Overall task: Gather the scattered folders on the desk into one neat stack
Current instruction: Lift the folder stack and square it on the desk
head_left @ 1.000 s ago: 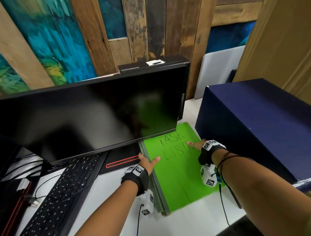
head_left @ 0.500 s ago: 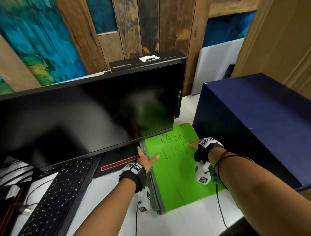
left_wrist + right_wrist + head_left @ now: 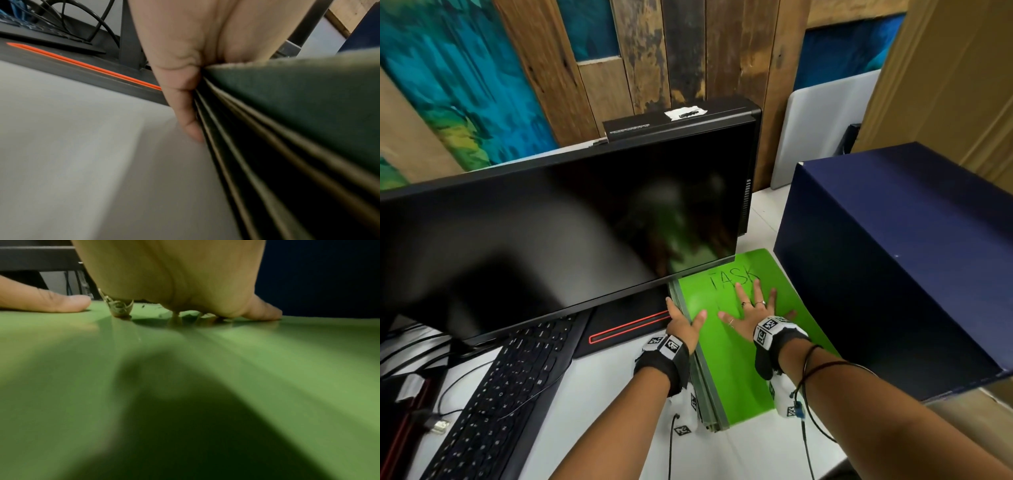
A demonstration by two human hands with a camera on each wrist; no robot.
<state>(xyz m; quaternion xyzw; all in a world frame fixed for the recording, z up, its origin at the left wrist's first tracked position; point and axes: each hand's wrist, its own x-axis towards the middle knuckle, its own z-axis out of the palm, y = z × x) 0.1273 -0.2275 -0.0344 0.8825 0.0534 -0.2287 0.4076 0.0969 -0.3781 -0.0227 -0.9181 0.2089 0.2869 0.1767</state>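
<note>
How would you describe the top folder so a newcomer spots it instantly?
Find the big black monitor and the navy box; the folder stack lies on the desk between them. The top folder is bright green, with "TASK" handwritten on it, under the flat right hand.

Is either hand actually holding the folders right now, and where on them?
Neither grips. The left hand presses the left side edge of the green folder stack; the right hand lies flat, fingers spread, on its top cover.

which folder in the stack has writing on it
The top green folder, the one the right hand lies flat on: "TASK" is handwritten on its cover. The folders below show only their edges, which the left hand presses.
</note>
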